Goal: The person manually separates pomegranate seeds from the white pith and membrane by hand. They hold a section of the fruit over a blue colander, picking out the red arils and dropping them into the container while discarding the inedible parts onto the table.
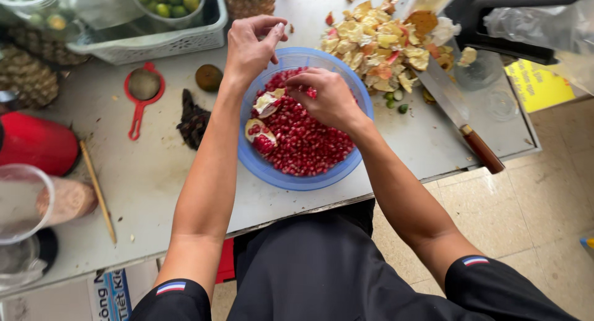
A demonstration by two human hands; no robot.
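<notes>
Head view. Dark-sleeved forearms, each sleeve edged with a small striped patch, reach from the bottom of the frame toward a blue bowl (267, 167) on the grey metal table (154, 179). Pomegranate seeds (303, 141) fill the bowl, with two pieces of pale pomegranate rind (260, 130) lying among them at its left side. Right hand (331, 98): curled over the seeds at the bowl's far half, fingertips pinched together on a few red seeds (the exact grip is partly hidden by the knuckles). Left hand (250, 49): raised above the bowl's far rim, thumb and fingers drawn together, holding nothing that can be made out. The two hands are near each other but apart.

Beyond the bowl, a heap of yellow and orange fruit peelings (383, 39); just right of it, a large knife (458, 114) with a brown handle lies diagonally, blade toward the heap. Left of the bowl: a dark scrap of peel (193, 120), a round brown fruit (209, 77), and a red strainer (142, 92). A wooden chopstick (98, 191) and a red container (37, 141) lie farther left, beside a pineapple (25, 77). A white basket (154, 39) of green limes (168, 0) stands at the table's far edge.
</notes>
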